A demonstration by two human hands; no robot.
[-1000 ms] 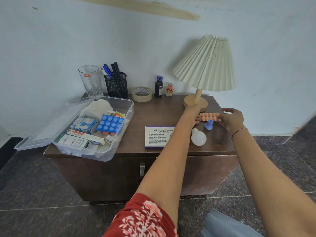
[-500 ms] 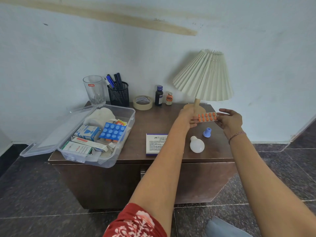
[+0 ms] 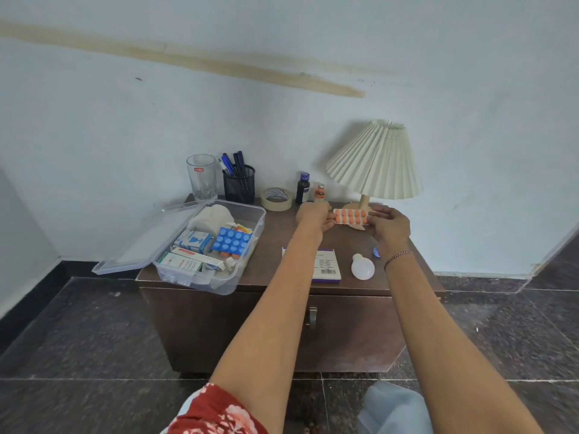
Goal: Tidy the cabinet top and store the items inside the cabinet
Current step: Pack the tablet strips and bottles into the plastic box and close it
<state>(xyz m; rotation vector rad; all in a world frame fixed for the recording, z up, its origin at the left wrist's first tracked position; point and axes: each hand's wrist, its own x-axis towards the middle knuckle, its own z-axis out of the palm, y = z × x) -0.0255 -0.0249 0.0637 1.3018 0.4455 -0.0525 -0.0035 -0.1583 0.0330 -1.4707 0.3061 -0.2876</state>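
Note:
An orange pill strip [image 3: 350, 216] is held in the air above the brown cabinet top [image 3: 275, 242], in front of the lamp base. My left hand [image 3: 314, 215] pinches its left end and my right hand [image 3: 389, 223] pinches its right end. An open clear plastic box [image 3: 241, 277] of medicine packs and a blue blister strip [image 3: 232, 242] sits on the cabinet's left side. Near the front edge lie a stamp-pad box [image 3: 327, 267] and a white bulb [image 3: 362, 266]. A small blue cap [image 3: 376, 253] shows beside my right wrist.
Along the back stand a glass [image 3: 202, 177], a mesh pen holder [image 3: 239, 184], a tape roll [image 3: 277, 198], two small bottles [image 3: 302, 188] and a pleated lamp [image 3: 376, 161]. The cabinet door handle [image 3: 312, 316] faces me. The box lid [image 3: 150, 242] hangs past the left edge.
The pill strip has been lifted off the cabinet top, with both hands holding its ends, and carried slightly left. The camera has tilted up.

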